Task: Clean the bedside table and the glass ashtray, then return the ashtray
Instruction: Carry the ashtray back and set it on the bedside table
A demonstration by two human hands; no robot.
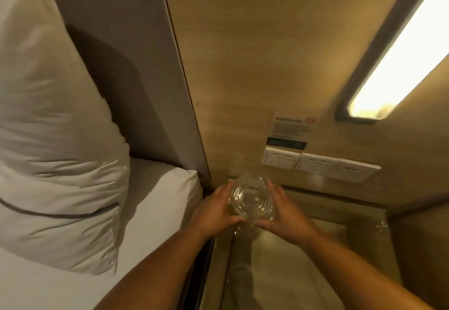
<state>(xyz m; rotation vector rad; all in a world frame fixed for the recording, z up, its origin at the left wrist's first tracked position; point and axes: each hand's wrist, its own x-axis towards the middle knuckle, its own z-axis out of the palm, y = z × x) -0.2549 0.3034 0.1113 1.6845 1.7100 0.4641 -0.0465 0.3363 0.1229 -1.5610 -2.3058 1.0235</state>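
While both hands hold it, the ashtray [251,198] sits over the back of the table [286,261], near the wall. The left hand [213,208] grips one side, the right hand [283,208] the other. A pillow [53,139] leans on the bed [155,212].

Dim, blurred; wall lamp [398,49] glares warm yellow.

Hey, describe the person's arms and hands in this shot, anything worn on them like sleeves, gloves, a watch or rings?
Both forearms are bare as far as the picture shows them; no sleeves reach into view. The left hand and right hand wear no gloves. No watch, bracelet or ring shows, though the image is blurred, so small jewellery could be missed.
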